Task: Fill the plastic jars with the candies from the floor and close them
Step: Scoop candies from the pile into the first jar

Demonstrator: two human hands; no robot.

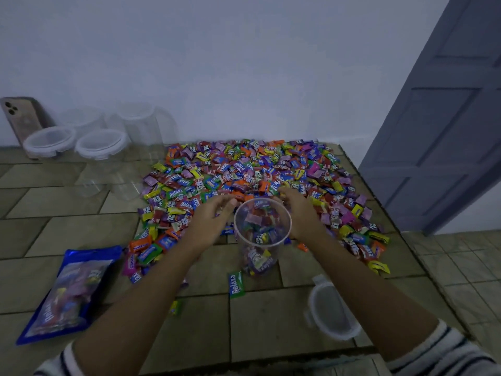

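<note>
1. The tiled floor carries everything here, and a grey door stands at the right.
2. The candies lie in a wide, bright heap on the floor, running back to the wall.
3. A blue candy bag lies flat at the near left, apart from the heap.
4. Four lidded clear jars stand clustered at the far left by the wall, with a phone propped behind them.
5. The open jar stands upright at the heap's near edge, partly filled with candies.
6. Its lid lies on the floor to the near right, well apart.
7. The left hand is just beside the jar's rim, its grip loose and holding nothing.
8. The right hand is on the rim's other side, fingers curled down into the heap; I cannot tell whether that grip holds candy.
9. One green candy lies alone near the jar's base.
</note>
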